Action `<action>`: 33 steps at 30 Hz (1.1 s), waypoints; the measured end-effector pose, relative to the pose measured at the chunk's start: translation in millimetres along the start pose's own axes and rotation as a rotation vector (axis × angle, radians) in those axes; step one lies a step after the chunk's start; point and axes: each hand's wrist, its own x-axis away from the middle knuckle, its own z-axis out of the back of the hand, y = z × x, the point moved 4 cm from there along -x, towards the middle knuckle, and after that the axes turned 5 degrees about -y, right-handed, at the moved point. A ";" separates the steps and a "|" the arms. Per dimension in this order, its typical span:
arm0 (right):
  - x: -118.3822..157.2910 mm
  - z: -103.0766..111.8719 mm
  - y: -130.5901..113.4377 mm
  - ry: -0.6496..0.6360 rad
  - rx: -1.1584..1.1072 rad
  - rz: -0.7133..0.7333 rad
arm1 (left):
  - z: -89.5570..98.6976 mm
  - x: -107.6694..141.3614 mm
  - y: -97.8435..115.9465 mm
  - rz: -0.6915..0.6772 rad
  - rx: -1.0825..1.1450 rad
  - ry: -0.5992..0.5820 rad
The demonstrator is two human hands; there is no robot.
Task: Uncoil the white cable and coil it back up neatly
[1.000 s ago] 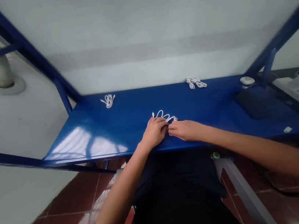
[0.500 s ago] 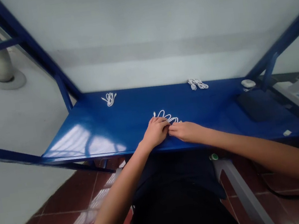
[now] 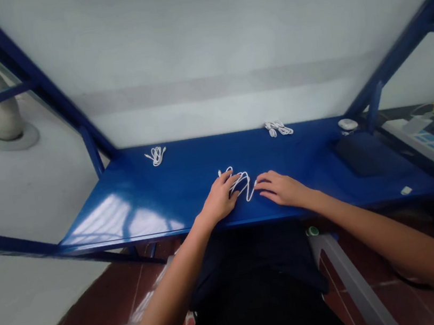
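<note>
A white cable (image 3: 247, 180) lies in loose loops near the front middle of the blue table (image 3: 187, 177). My left hand (image 3: 220, 195) is over the left part of these loops, its fingers and thumb curled about them. One plug of the cable sticks up past my left fingertips. On the other side, my right hand (image 3: 279, 188) pinches the cable's other end between its fingertips, partly hidden by them. A bent length of cable runs between the two hands.
A coiled white cable (image 3: 156, 156) lies at the back left, and more bundled white cables (image 3: 278, 128) at the back right. Farther right are a round white object (image 3: 348, 124), a dark flat pad (image 3: 357, 154), a small white piece (image 3: 405, 190) and a white power strip (image 3: 428, 141).
My right hand has moved away from my left, drawing one cable end to the right. The loops between the hands have opened out. The view has shifted slightly.
</note>
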 end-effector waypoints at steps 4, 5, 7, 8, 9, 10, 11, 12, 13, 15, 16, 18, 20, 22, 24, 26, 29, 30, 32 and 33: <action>-12.4 -2.9 -2.5 -0.036 -0.037 0.108 | 0.0 -0.3 -2.2 -0.004 0.004 -0.006; -16.8 -4.3 -5.6 -0.041 -0.043 0.136 | -0.3 -0.3 -2.1 -0.010 0.006 -0.006; -24.6 -7.0 -12.5 -0.042 -0.038 0.180 | -0.5 0.1 -1.6 -0.021 0.012 0.002; -27.4 -7.9 -15.0 -0.031 -0.027 0.184 | -0.5 0.4 -1.4 -0.020 0.015 0.008; -29.3 -8.4 -16.2 -0.010 -0.013 0.175 | -0.1 0.8 -1.5 -0.012 0.018 0.016; -30.4 -8.2 -15.9 0.021 0.001 0.154 | 0.5 1.1 -1.8 0.002 0.019 0.025; -30.7 -7.5 -14.2 0.054 0.014 0.128 | 1.5 1.4 -2.6 0.022 0.019 0.036; -30.5 -6.6 -11.7 0.084 0.024 0.107 | 2.7 1.7 -3.8 0.043 0.017 0.046; -30.2 -5.9 -8.9 0.101 0.030 0.100 | 4.1 1.9 -5.2 0.061 0.013 0.055; -30.3 -6.0 -4.4 0.086 0.035 0.132 | 7.0 1.8 -8.0 0.074 0.001 0.062; -30.9 -6.6 -3.3 0.061 0.037 0.158 | 8.2 1.6 -9.1 0.069 -0.004 0.056; -33.2 -8.5 -4.1 0.010 0.043 0.202 | 9.8 0.7 -10.7 0.053 -0.003 0.038; -36.3 -10.0 -8.7 -0.013 0.054 0.222 | 9.8 -0.4 -10.5 0.037 0.019 0.016; -40.2 -11.0 -14.9 -0.001 0.054 0.221 | 8.3 -1.3 -7.4 0.000 0.059 -0.013; -45.0 -12.1 -19.1 0.034 0.031 0.198 | 6.4 -1.6 -2.6 -0.045 0.109 -0.043; -51.0 -13.3 -18.0 0.088 -0.025 0.138 | 5.6 -1.2 1.3 -0.066 0.154 -0.058; -61.6 -17.0 -9.0 0.146 -0.143 0.044 | 7.1 0.0 2.6 -0.066 0.210 -0.046; -65.4 -19.0 -5.8 0.137 -0.184 0.030 | 7.5 0.3 2.3 -0.071 0.227 -0.046; -72.2 -23.7 -1.3 0.067 -0.242 0.035 | 7.2 0.5 0.9 -0.086 0.243 -0.055; -74.7 -25.7 -0.1 0.023 -0.250 0.044 | 6.3 0.4 0.0 -0.095 0.241 -0.064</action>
